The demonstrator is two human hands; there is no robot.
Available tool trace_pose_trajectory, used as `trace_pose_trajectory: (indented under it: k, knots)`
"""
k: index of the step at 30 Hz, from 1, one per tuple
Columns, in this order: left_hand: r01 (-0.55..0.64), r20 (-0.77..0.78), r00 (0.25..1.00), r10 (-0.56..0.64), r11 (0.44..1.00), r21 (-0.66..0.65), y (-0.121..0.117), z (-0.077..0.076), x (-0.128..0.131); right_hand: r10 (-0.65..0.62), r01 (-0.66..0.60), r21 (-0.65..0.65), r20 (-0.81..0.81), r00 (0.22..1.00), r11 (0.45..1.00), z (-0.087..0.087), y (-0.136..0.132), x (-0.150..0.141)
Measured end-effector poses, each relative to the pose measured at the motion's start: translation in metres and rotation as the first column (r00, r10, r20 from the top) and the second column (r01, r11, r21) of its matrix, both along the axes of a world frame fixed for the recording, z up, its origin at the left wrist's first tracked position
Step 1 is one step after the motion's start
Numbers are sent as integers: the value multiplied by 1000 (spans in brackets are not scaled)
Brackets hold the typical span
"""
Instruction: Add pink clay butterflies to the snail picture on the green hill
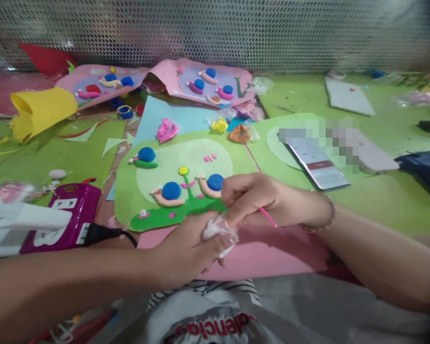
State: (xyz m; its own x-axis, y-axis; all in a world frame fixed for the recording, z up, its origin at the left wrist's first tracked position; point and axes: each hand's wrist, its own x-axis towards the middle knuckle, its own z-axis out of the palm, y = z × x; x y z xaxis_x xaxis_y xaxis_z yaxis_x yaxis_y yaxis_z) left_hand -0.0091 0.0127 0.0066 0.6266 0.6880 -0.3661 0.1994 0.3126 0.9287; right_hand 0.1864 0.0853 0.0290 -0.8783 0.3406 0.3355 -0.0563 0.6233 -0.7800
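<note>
My left hand (pixel 184 251) is closed around a small clear plastic bag of white modelling clay (pixel 211 229). Fingers of my right hand (pixel 261 198) reach to the bag's opening, and a thin pink stick (pixel 268 217) juts out from under that hand's curled fingers. Just behind both hands lies a green paper sheet (pixel 123 203) with a clay picture on it. Its three clay snails have blue shells; one snail (pixel 171 192) sits left of a yellow clay flower (pixel 183 171), and another (pixel 215 183) is partly covered by my right hand.
A purple power strip (pixel 89 203) with a black plug stands at left. A phone (pixel 317 160) lies at right, near a dark blue tool (pixel 424 167). Bagged pink (pixel 167 130), yellow (pixel 220 125) and brown clay (pixel 240 133) sit behind the sheet. Pink snail pictures (pixel 165 79) lean against a perforated metal panel (pixel 215 33).
</note>
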Motion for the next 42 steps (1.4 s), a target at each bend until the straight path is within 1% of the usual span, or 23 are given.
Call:
trace_pose_trajectory:
  k: [5,8,12,14,17,19,22,25,27,29,31,34,37,42]
  knots:
    - [-40,32,999,41,999,-25,-1,-2,0,-38,48,104,-95,995,993,-2,-3,-3]
    - [-39,33,999,39,999,-23,-1,-2,-1,-27,42,120,-120,992,992,-1,-2,-3]
    - [-40,37,998,42,999,-30,-1,-2,-1,-52,57,72,-65,997,996,2,0,0]
    - [-44,38,998,46,998,-43,-1,-2,-1,-43,46,51,-53,998,998,2,2,2]
    - [-55,46,997,58,997,-56,-1,-1,0,-26,28,21,-70,997,999,2,3,2]
    - [-60,51,997,63,997,-58,-2,-1,0,-42,40,-28,-99,994,999,2,3,2]
    - [-69,31,997,71,996,-58,-2,-2,-1,-113,98,-106,-142,983,990,3,3,1]
    - [-67,17,998,68,996,-52,-1,-3,-2,-245,221,-141,-184,952,965,1,9,2]
    - [-60,23,998,61,997,-45,-1,-3,-1,-321,293,-146,-228,919,945,-4,15,2]
    - [-54,32,998,56,998,-40,0,-3,-1,-371,350,-125,-237,898,928,-10,23,3]
    - [-53,35,998,54,998,-41,0,-2,0,-430,418,-103,-223,875,903,-16,30,4]
    - [-55,46,997,57,998,-43,-1,-2,0,-517,504,-113,-168,839,856,-20,35,4]
    - [-57,57,997,60,997,-44,-2,-3,0,-552,539,-122,-131,824,833,-20,35,3]
    - [-62,51,997,64,997,-41,-2,-4,-1,-569,557,-117,-135,811,822,-20,36,1]
